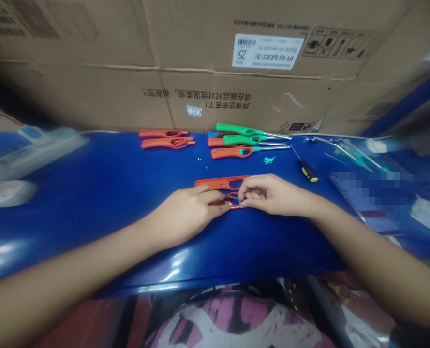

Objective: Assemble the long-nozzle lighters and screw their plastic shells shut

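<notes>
My left hand is closed on an orange lighter shell half, pinching its handle end between thumb and fingers. At the trigger-loop end, the fingers of my right hand are curled and pinched against the same shell. A thin wire-like piece shows between the hands; its details are too small to tell. Just beyond lies a second orange shell half, its inner side up, partly covered by my fingers.
Orange handles and several long-nosed lighters lie at the back, before a cardboard box. A screwdriver, a small green piece and a dark flat device lie rightward. A blurred whitish object stands left.
</notes>
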Demonstrator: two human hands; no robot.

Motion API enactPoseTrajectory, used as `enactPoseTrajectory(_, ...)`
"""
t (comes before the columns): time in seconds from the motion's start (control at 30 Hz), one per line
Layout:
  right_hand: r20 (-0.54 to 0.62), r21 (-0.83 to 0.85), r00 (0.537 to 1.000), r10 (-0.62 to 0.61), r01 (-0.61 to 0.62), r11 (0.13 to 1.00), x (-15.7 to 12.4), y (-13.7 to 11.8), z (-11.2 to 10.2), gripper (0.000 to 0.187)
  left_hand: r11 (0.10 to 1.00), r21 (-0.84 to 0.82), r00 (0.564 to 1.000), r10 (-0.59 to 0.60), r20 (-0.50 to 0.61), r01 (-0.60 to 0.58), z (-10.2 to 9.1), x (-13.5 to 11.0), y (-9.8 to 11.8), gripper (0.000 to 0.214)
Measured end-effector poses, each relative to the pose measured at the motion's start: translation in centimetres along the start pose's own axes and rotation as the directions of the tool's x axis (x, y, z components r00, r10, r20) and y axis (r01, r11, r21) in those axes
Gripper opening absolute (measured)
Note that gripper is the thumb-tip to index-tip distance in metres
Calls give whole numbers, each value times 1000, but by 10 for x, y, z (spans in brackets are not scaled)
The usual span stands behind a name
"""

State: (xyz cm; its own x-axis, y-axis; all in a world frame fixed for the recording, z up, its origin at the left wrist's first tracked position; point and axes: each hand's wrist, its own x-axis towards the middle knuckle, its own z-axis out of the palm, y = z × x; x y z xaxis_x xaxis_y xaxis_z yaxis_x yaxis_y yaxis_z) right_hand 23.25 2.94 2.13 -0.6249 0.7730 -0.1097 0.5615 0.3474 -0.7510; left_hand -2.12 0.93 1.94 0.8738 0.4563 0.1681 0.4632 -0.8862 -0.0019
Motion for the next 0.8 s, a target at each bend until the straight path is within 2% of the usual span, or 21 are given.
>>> enactPoseTrajectory(0.23, 24, 6, 1000, 17, -17, 1000, 0, 1, -2, 15, 998, -67, 999, -16, -30, 14, 4, 1, -2, 35)
enactPoseTrajectory(0.43, -8, -107, 1000, -4, 3, 994, -1, -3, -1, 10, 974, -218, 988, -93, -127, 63, 9, 3, 0, 31)
enactPoseTrajectory(0.6, 7, -136, 999, -54, 55, 989, -3, -3, -2, 11, 954, -286, 983, -133, -129, 92, 11, 4, 2, 32)
enactPoseTrajectory(0.8, 21, -84, 999, -34, 35, 996, -2, -2, -3, 10, 943, -316, 980, -154, -124, 108, 11, 4, 2, 33)
